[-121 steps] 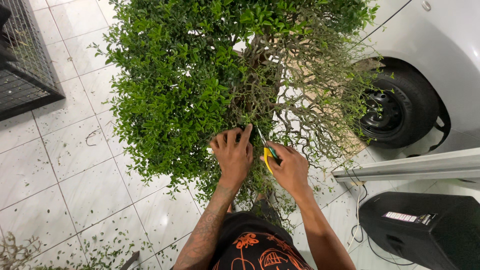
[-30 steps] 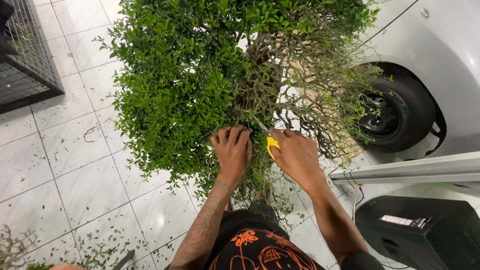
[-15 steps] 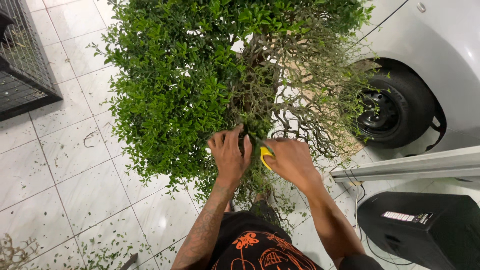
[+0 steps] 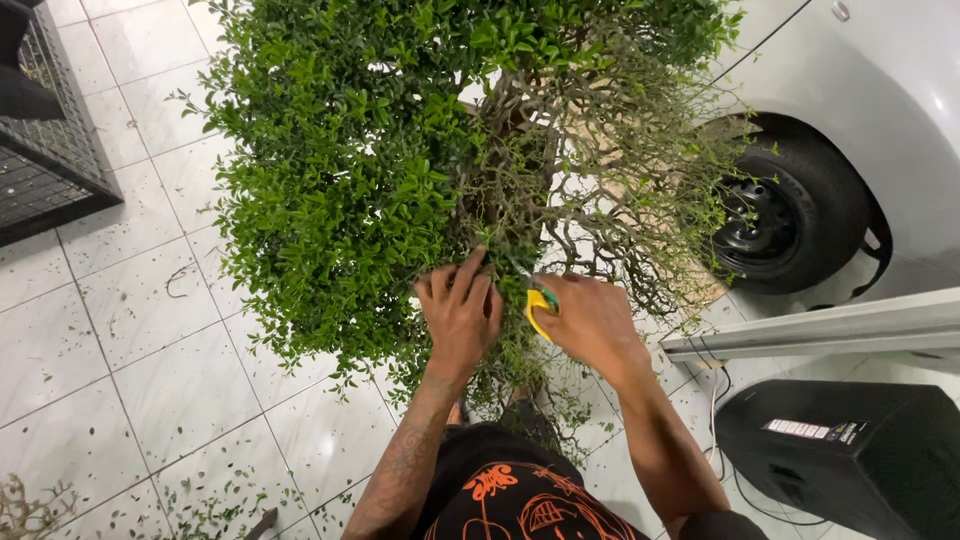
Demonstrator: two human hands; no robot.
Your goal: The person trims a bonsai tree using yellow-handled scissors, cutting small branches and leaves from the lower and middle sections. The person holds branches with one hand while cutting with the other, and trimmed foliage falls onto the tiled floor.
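Where clippings lie — white tiled floor point(image 4: 150, 380), car wheel point(image 4: 790, 215).

Left hand point(image 4: 460, 312) parting leafy bush point(image 4: 360, 170), right hand point(image 4: 592, 318) gripping yellow-handled shears point(image 4: 540, 302) (blades hidden)

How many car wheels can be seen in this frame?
1. The car wheel, black with a dark steel rim, sits at the right edge under the white car body, behind the bare twigs of the bush. Any other wheels lie outside the view.

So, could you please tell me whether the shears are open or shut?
Cannot tell: the right hand covers the yellow-handled shears, and their blades are lost among the twigs.
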